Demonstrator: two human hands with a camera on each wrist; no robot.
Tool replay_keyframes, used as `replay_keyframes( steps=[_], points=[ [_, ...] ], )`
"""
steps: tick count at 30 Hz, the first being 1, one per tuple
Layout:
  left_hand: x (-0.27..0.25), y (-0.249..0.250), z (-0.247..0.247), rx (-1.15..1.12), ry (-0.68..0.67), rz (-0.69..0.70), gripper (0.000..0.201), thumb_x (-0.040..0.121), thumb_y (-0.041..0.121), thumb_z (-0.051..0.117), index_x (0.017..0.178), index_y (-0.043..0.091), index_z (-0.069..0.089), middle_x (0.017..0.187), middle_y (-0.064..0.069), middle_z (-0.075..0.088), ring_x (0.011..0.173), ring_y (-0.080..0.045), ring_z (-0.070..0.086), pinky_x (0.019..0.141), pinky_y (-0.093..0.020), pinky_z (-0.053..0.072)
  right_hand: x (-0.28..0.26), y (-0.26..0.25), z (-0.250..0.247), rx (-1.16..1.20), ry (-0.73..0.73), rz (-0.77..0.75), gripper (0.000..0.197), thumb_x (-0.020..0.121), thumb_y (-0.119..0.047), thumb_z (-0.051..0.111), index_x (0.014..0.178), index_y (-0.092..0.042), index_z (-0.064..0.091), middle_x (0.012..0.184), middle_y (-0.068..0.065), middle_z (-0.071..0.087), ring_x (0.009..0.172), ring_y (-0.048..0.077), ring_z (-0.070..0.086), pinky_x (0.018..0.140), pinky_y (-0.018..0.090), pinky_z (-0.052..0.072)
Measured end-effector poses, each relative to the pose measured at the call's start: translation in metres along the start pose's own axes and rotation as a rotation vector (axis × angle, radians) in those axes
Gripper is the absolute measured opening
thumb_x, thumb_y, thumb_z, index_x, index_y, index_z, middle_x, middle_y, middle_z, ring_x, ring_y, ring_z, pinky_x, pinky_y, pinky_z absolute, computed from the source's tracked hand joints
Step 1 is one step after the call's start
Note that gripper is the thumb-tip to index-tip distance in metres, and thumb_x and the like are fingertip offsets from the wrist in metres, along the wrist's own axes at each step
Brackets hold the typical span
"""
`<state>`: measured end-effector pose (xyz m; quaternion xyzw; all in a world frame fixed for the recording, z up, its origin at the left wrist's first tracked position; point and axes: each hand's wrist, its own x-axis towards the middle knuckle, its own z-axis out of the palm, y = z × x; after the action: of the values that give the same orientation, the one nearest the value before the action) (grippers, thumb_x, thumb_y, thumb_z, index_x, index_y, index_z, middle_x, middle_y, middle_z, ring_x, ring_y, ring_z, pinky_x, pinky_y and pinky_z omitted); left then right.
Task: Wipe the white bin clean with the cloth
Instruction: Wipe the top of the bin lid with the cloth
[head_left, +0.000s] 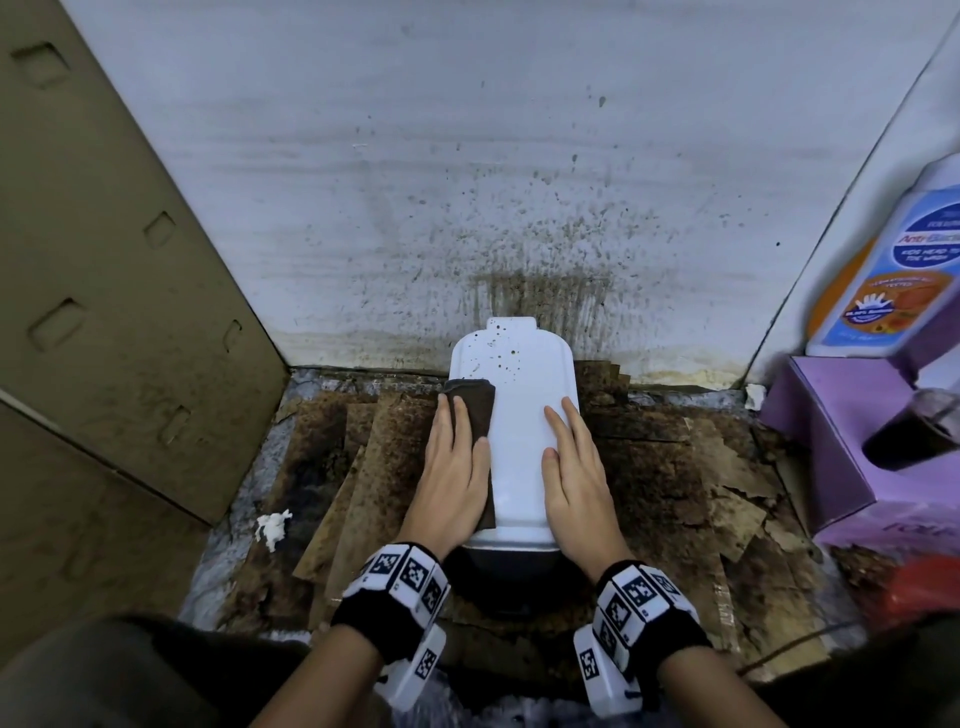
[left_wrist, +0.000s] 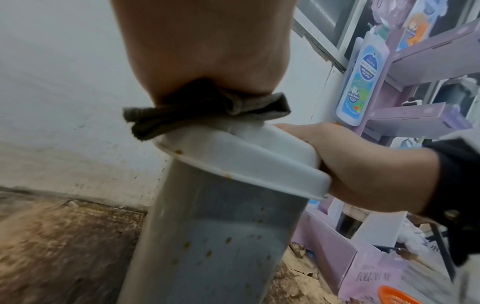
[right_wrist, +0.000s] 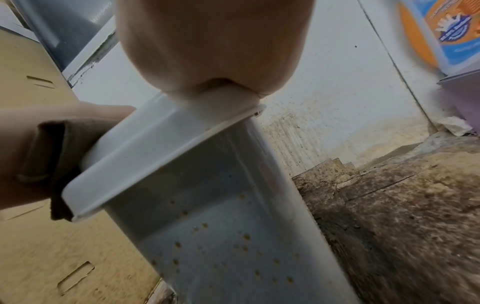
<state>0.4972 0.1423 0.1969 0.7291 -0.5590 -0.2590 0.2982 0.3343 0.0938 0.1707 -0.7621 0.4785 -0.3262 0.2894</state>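
The white bin stands on the dirty floor against the back wall, its flat lid speckled brown at the far end. Its body carries small orange-brown spots. A dark brown cloth lies folded along the lid's left edge. My left hand presses flat on that cloth with straight fingers. On the lid's right edge rests my right hand, fingers straight, steadying the bin. In both wrist views the fingertips are hidden behind the palms.
Stained brown cardboard sheets cover the floor. A tan cardboard panel leans at the left. Purple boxes, a blue-and-orange bottle and a dark cup crowd the right. A white paper scrap lies at the left.
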Motion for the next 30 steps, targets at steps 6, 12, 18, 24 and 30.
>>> replay_keyframes(
  steps=[6,12,18,24,30],
  points=[
    [-0.018,0.004,0.017,0.065,0.148,0.036,0.062,0.111,0.033,0.025,0.163,0.015,-0.004,0.17,0.004,-0.016,0.157,-0.008,-0.01,0.116,-0.01,-0.012,-0.003,0.0,0.0,0.002,0.012,0.002,0.046,0.109,-0.023,0.033,0.155,-0.026,0.032,0.166,-0.017,0.013,0.143,-0.016,0.007,0.12,0.021,0.013],
    [-0.042,0.01,0.043,-0.04,0.321,0.0,0.065,0.108,0.04,0.021,0.164,0.012,0.004,0.172,0.002,-0.008,0.151,0.003,-0.012,0.12,-0.013,-0.011,-0.003,0.001,0.001,0.004,0.034,-0.013,0.046,0.108,-0.02,0.034,0.154,-0.024,0.034,0.166,-0.013,0.016,0.144,-0.009,0.014,0.121,0.024,0.017],
    [-0.054,0.031,0.068,-0.135,0.458,-0.122,0.079,0.099,0.054,0.015,0.163,0.01,0.001,0.171,0.003,-0.01,0.152,-0.002,-0.011,0.125,-0.029,-0.003,-0.004,0.002,0.0,0.001,0.016,-0.011,0.046,0.109,-0.022,0.033,0.155,-0.026,0.032,0.166,-0.015,0.014,0.145,-0.008,0.014,0.12,0.023,0.016],
    [-0.045,0.042,0.075,-0.19,0.506,-0.225,0.081,0.095,0.05,0.015,0.162,0.007,-0.002,0.172,-0.004,-0.013,0.156,-0.014,-0.01,0.123,-0.028,-0.008,-0.002,0.002,-0.002,0.002,-0.006,-0.008,0.047,0.109,-0.023,0.033,0.156,-0.026,0.03,0.167,-0.015,0.012,0.144,-0.013,0.009,0.119,0.019,0.012],
    [-0.038,0.038,0.073,-0.194,0.491,-0.257,0.083,0.093,0.05,0.016,0.162,0.008,-0.003,0.171,-0.004,-0.017,0.156,-0.017,-0.01,0.122,-0.029,-0.009,-0.001,0.002,-0.003,0.02,-0.039,0.002,0.049,0.11,-0.024,0.032,0.158,-0.026,0.027,0.168,-0.016,0.008,0.147,-0.01,0.007,0.119,0.016,0.009]
  ],
)
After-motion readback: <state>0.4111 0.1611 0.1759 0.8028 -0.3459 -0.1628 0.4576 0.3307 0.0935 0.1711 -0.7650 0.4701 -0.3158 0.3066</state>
